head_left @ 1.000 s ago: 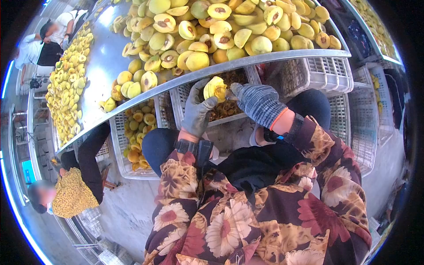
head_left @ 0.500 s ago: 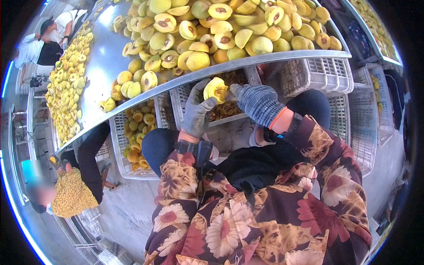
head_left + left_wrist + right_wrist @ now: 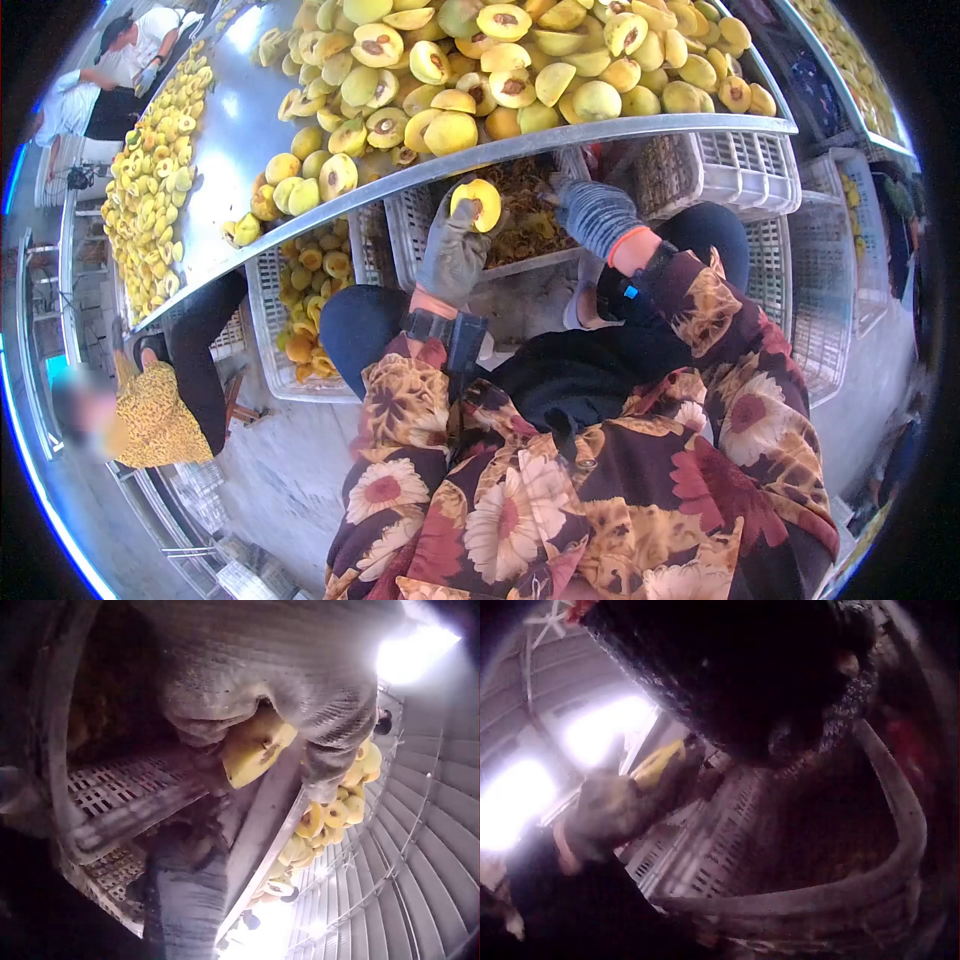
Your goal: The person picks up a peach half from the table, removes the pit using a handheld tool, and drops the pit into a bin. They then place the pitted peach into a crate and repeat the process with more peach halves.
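In the head view my left hand [image 3: 452, 255], in a grey glove, holds up a yellow peach half [image 3: 487, 204], its cut face and hollow centre showing. The left wrist view has the half [image 3: 247, 759] pinched between gloved fingers and thumb. My right hand [image 3: 600, 215], in a blue-grey knit glove, is apart from the fruit, to its right, over a crate of brown scraps [image 3: 522, 195]. Its fingers are curled round what looks like a small tool, mostly hidden and blurred. The right wrist view shows this hand dark above the crate rim [image 3: 907, 817].
A metal table [image 3: 235, 140] heaped with peach halves [image 3: 450, 133] has its raised edge [image 3: 560, 136] just beyond my hands. A crate of peaches [image 3: 262, 330] stands at left, white crates [image 3: 745, 170] at right. Other people [image 3: 165, 410] work at left.
My right hand has drawn away from the peach half to the right, over the scraps. The left hand has turned the half, so its hollow centre now faces up.
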`<state>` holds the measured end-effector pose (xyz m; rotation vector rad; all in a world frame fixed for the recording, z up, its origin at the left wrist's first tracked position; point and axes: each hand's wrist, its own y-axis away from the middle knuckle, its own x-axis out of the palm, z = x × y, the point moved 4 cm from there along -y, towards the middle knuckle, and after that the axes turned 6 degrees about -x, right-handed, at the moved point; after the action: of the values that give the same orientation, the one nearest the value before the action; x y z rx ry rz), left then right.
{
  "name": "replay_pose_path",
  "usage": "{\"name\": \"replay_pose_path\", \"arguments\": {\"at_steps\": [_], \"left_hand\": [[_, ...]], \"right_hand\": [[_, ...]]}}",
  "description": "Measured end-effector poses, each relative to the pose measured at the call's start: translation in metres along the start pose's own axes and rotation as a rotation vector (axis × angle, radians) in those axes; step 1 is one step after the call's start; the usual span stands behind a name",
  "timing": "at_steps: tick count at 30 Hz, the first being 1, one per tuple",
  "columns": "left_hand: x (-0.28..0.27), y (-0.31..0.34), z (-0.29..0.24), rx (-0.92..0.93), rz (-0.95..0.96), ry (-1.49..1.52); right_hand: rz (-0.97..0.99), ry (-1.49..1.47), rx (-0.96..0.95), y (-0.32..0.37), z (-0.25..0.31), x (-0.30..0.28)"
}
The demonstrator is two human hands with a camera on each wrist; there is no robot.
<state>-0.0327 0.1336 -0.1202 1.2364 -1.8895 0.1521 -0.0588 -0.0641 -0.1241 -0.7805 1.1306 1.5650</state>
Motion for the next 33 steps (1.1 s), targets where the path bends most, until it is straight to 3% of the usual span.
{"name": "replay_pose_path", "arguments": {"at_steps": [2, 5, 7, 8, 10, 12, 15, 17, 18, 21, 23, 25, 27, 28, 31, 32, 33], "left_hand": [[-0.008, -0.002, -0.002, -0.043, 0.014, 0.144], [-0.013, -0.004, -0.004, -0.019, 0.092, 0.016], [0.006, 0.010, -0.021, 0.269, 0.024, -0.796], [0.006, 0.010, -0.022, 0.294, 0.023, -0.887], [-0.003, 0.009, -0.015, 0.235, 0.052, -0.680], [-0.009, 0.002, -0.009, 0.090, 0.095, -0.176], [-0.004, 0.012, -0.014, -0.094, 0.023, 0.283], [-0.003, 0.017, -0.021, 0.345, -0.020, -0.715], [0.008, 0.022, -0.024, 0.270, -0.027, -0.578], [0.020, 0.027, -0.033, 0.391, -0.046, -0.881], [0.023, 0.032, -0.038, 0.680, -0.002, -1.417], [0.020, 0.031, -0.028, 0.330, 0.074, -0.945], [0.024, 0.029, -0.022, 0.119, 0.139, -0.649], [0.026, 0.029, -0.021, 0.072, 0.167, -0.589], [0.039, 0.036, -0.019, -0.116, 0.207, -0.393], [0.043, 0.035, -0.020, -0.133, 0.199, -0.473], [0.050, 0.037, -0.026, -0.038, 0.221, -0.708]], "right_hand": [[-0.037, -0.003, -0.037, 0.008, -0.003, 0.000], [-0.063, -0.122, -0.024, 0.028, 0.017, -0.016], [-0.178, -0.205, -0.003, 0.039, 0.035, -0.029], [-0.177, -0.234, 0.057, 0.040, 0.042, -0.035], [-0.064, -0.115, 0.042, 0.022, 0.006, 0.017], [0.057, -0.052, 0.078, 0.015, -0.028, 0.057], [0.065, -0.132, 0.162, 0.037, 0.027, 0.003], [-0.131, -0.252, 0.018, 0.047, 0.043, -0.004], [-0.192, -0.283, -0.022, 0.052, 0.049, -0.005], [-0.366, -0.410, -0.142, 0.060, 0.053, 0.000], [-0.412, -0.548, -0.164, 0.057, 0.048, -0.003], [-0.466, -0.598, -0.231, 0.053, 0.045, -0.011], [-0.420, -0.699, -0.300, 0.047, 0.044, -0.019], [-0.406, -0.895, -0.368, 0.042, 0.047, -0.019], [0.140, -1.410, 0.075, 0.048, 0.053, -0.020], [0.096, -1.419, 0.064, 0.048, 0.056, -0.013], [0.088, -1.427, 0.082, 0.049, 0.054, -0.007]]}}
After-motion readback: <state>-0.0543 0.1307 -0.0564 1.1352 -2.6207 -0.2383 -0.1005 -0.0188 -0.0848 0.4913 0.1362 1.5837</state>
